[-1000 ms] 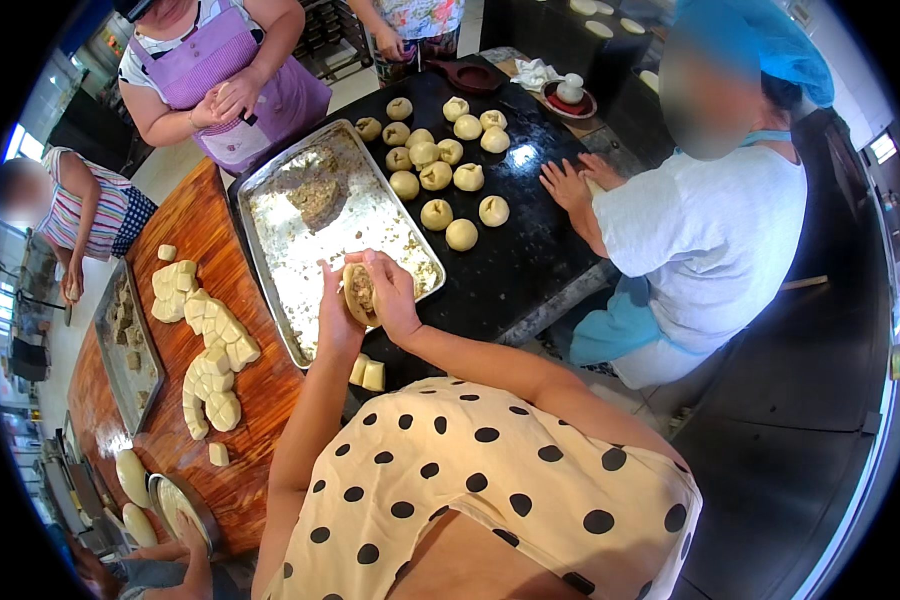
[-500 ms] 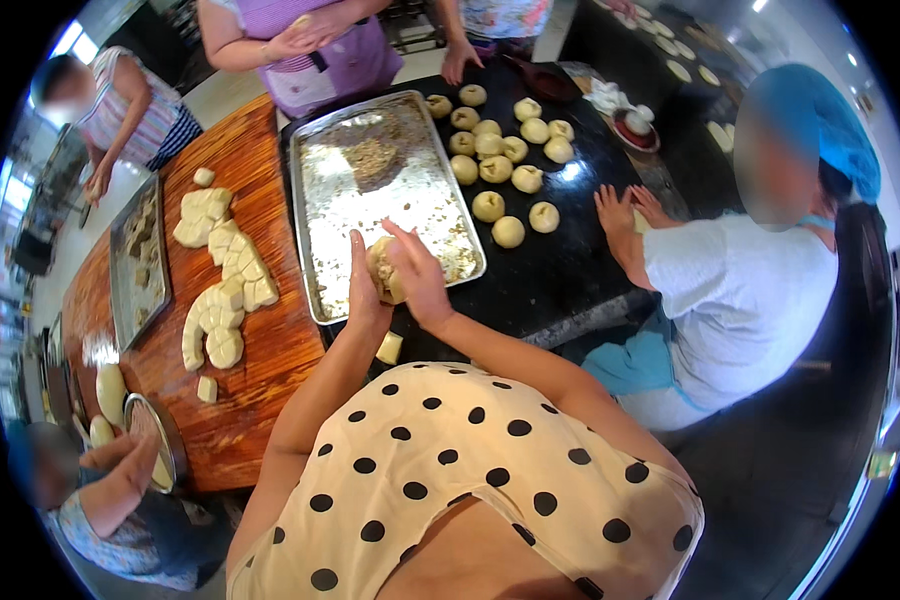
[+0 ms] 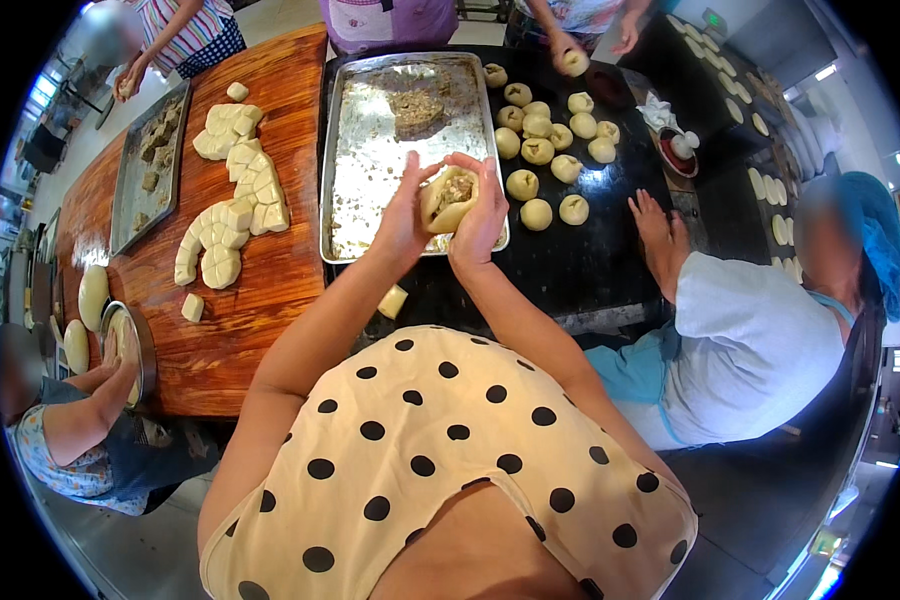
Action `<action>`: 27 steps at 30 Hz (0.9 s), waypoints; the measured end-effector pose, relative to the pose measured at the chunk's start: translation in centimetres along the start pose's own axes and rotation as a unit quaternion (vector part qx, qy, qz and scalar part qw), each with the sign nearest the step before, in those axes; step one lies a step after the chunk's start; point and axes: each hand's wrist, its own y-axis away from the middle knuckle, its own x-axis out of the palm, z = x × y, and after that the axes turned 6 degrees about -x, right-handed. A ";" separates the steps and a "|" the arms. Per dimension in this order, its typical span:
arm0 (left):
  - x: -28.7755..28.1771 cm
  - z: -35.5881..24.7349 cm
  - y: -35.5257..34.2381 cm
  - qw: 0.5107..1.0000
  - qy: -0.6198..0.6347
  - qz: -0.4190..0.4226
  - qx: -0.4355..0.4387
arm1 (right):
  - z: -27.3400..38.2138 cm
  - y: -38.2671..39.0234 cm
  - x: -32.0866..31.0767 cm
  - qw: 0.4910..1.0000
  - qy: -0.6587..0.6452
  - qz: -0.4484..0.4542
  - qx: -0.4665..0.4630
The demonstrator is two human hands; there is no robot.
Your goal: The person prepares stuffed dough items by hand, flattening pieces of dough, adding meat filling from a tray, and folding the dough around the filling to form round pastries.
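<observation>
A round dough wrapper (image 3: 436, 212) with crumbly filling (image 3: 457, 189) showing in its open top sits cupped between my two hands. My left hand (image 3: 403, 212) supports its left side, while my right hand (image 3: 483, 212) curves around the right side with fingers at the rim. Both are above the near part of a metal tray (image 3: 365, 140), where a brownish mound of filling (image 3: 417, 115) lies toward the far end. A small cut piece of dough (image 3: 392, 301) rests by my left forearm. Right of the tray stand several gathered dough balls (image 3: 537, 151).
On the wooden table (image 3: 280, 330) at left lie cut dough pieces (image 3: 257, 186) and a smaller tray (image 3: 120, 215) with filling lumps. A co-worker presses into a metal basin (image 3: 146, 350). Another co-worker's hand (image 3: 660, 240) rests on the black table's right. A far co-worker holds a dough ball (image 3: 574, 62).
My view has shifted, so the tray sits higher. My hands have turned the dough, and its filled opening now shows. A far co-worker's hand now has a dough ball.
</observation>
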 end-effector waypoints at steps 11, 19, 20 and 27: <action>-1.0 3.2 0.3 0.969 -0.169 -0.083 0.158 | -1.2 1.3 -0.3 0.952 0.206 0.085 -0.212; 0.5 2.5 1.1 0.971 -0.190 -0.105 0.097 | 0.0 2.5 -1.1 0.963 0.207 0.084 -0.152; 0.7 2.8 1.2 0.965 -0.215 -0.111 0.106 | -0.1 2.7 -1.2 0.957 0.219 0.081 -0.175; 2.0 0.4 1.1 0.993 -0.105 -0.057 -0.020 | 0.6 1.4 -1.3 0.995 0.082 -0.015 -0.046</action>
